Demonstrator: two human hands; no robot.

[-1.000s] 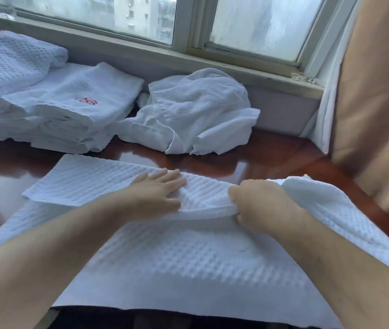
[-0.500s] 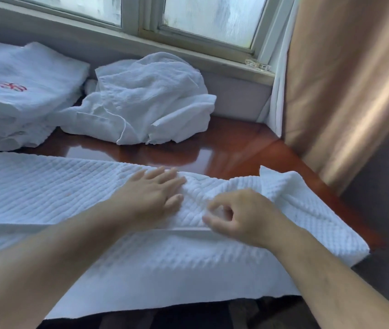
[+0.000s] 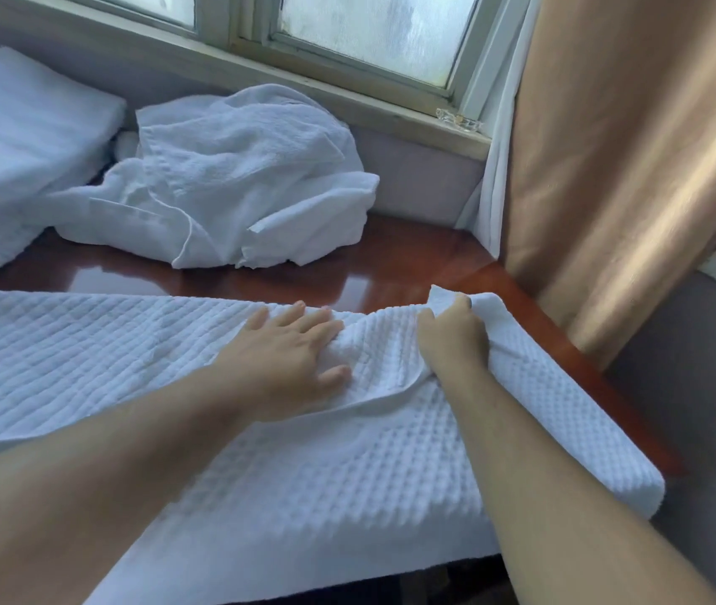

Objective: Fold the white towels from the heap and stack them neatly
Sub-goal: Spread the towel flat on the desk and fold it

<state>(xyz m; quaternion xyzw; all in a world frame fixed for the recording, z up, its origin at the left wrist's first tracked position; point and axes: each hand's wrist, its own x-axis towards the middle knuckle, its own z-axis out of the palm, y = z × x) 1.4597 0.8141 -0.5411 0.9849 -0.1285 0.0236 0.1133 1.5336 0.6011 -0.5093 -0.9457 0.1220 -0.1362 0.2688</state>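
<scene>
The left hand (image 3: 286,355) presses flat, fingers straight, on the waffle towel (image 3: 347,465); the right hand (image 3: 450,338) grips its far corner. The heap (image 3: 234,181) lies behind on the tabletop (image 3: 391,272).

A bare strip of the table (image 3: 391,277) runs between the spread towel (image 3: 85,342) and the heap (image 3: 238,181) of loose towels; a hand could pass along it. Behind, the heap lies against the wall (image 3: 417,176). At the left the stack (image 3: 20,137) of folded towels sits just beside the heap. At the right the curtain (image 3: 609,168) hangs close to the table corner.
</scene>
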